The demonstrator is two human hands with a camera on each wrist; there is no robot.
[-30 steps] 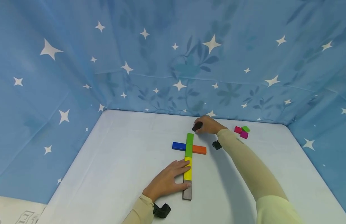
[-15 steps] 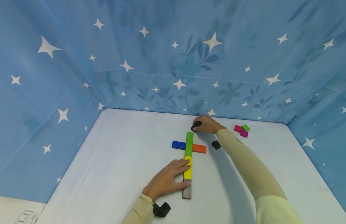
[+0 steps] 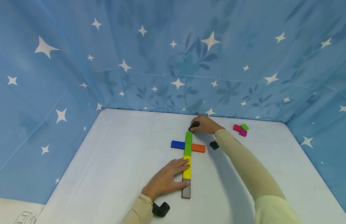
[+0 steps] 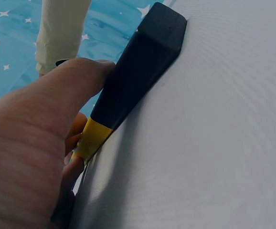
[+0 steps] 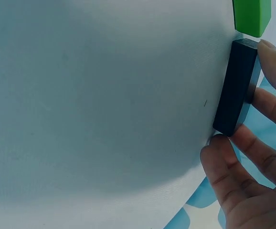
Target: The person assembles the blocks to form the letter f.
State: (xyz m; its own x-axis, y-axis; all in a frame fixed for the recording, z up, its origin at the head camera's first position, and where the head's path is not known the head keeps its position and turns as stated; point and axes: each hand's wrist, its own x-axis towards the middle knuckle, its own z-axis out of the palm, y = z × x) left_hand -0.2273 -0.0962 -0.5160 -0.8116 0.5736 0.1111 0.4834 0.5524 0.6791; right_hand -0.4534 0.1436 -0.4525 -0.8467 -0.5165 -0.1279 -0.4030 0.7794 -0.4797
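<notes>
My right hand (image 3: 206, 125) grips a black block (image 5: 234, 88) between thumb and fingers at the far end of a line of blocks. In the right wrist view a narrow gap separates it from the end green block (image 5: 252, 16). Two green blocks (image 3: 188, 148), a yellow block (image 3: 187, 171) and a dark grey block (image 3: 186, 192) make up the line. A blue block (image 3: 177, 144) extends to its left and an orange block (image 3: 198, 148) to its right. My left hand (image 3: 165, 179) rests straight fingers on the yellow block, its thumb on the grey one.
A small cluster of red (image 3: 236, 128), magenta (image 3: 243, 133) and green (image 3: 244, 127) blocks lies at the back right of the white table (image 3: 128, 149). Behind and beside the table hangs a blue curtain (image 3: 150, 62) with white stars.
The right hand has shifted slightly left with the black block, bringing it closer to the end of the line. The left hand keeps its place on the blocks.
</notes>
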